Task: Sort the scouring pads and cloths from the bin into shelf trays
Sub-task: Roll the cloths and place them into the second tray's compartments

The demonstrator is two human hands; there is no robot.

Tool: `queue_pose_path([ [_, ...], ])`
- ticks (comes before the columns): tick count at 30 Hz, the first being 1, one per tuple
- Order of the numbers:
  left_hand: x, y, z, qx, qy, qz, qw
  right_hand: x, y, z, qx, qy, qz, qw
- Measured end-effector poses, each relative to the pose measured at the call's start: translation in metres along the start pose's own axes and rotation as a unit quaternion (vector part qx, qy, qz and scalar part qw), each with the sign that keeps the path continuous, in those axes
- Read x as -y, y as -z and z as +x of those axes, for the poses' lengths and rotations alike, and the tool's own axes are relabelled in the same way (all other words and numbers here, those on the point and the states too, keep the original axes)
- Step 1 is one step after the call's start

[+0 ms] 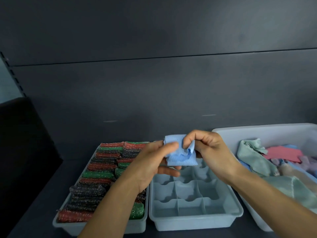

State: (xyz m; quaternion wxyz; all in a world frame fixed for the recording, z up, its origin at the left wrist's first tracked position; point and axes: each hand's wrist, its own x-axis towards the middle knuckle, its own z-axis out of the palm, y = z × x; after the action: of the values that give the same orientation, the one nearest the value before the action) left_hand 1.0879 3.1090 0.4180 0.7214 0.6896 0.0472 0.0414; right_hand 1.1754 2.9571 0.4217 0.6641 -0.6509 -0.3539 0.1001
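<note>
Above the divided tray (193, 220): a blue cloth (180, 157) is hanging in both hands over the tray's far end, clear of the compartments.
Cloth's axis: the folded piece is showing its textured face to the camera. Its long side is running roughly top to bottom, leaning a little, with the straight lower edge pointing down at the divided tray and the top edge bunching.
Left hand (151, 162): it is gripping the cloth's left side, the thumb pressing on the front near the top corner and the other fingers curling behind and under the lower edge.
Right hand (212, 148): it is pinching the cloth's upper right edge between bent forefinger and thumb, the remaining fingers curling loosely behind.
Scouring pads (101, 166): red, green and black glittery pads are lying in packed rows in the pad tray (66, 226) just left of the divided tray, their long sides running across it.
Bin (257, 133): it is sitting just right of the divided tray, holding a pale green cloth (253, 158), a pink cloth (284, 152) and other crumpled pieces.
Shelf (39, 212): dark grey, it is carrying all three containers side by side.
Room: a dark grey back panel (154, 83) is rising behind the divided tray, a horizontal seam crossing it. A slotted upright (12, 73) and a black shape (20, 134) are standing well to the left.
</note>
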Motion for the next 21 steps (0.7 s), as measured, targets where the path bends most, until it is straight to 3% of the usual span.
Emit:
queue_pose_path([
  [4, 0.007, 0.004, 0.003, -0.087, -0.068, 0.04, 0.993, -0.004, 0.001, 0.002, 0.017, -0.072, 0.096, 0.993],
  [8, 0.011, 0.007, 0.006, -0.102, -0.137, 0.068, 0.983, -0.01, 0.0, 0.005, 0.101, -0.126, 0.06, 0.985],
  [17, 0.003, 0.041, 0.038, 0.025, -0.025, -0.143, 0.989, -0.027, 0.003, 0.042, 0.13, -0.196, 0.275, 0.932],
  [19, -0.001, 0.053, 0.053, 0.038, -0.011, -0.136, 0.99, -0.031, 0.005, 0.059, 0.13, -0.214, 0.285, 0.925],
  [21, -0.002, 0.064, 0.07, 0.028, -0.018, -0.047, 0.998, -0.036, 0.005, 0.075, 0.148, -0.205, 0.226, 0.941],
])
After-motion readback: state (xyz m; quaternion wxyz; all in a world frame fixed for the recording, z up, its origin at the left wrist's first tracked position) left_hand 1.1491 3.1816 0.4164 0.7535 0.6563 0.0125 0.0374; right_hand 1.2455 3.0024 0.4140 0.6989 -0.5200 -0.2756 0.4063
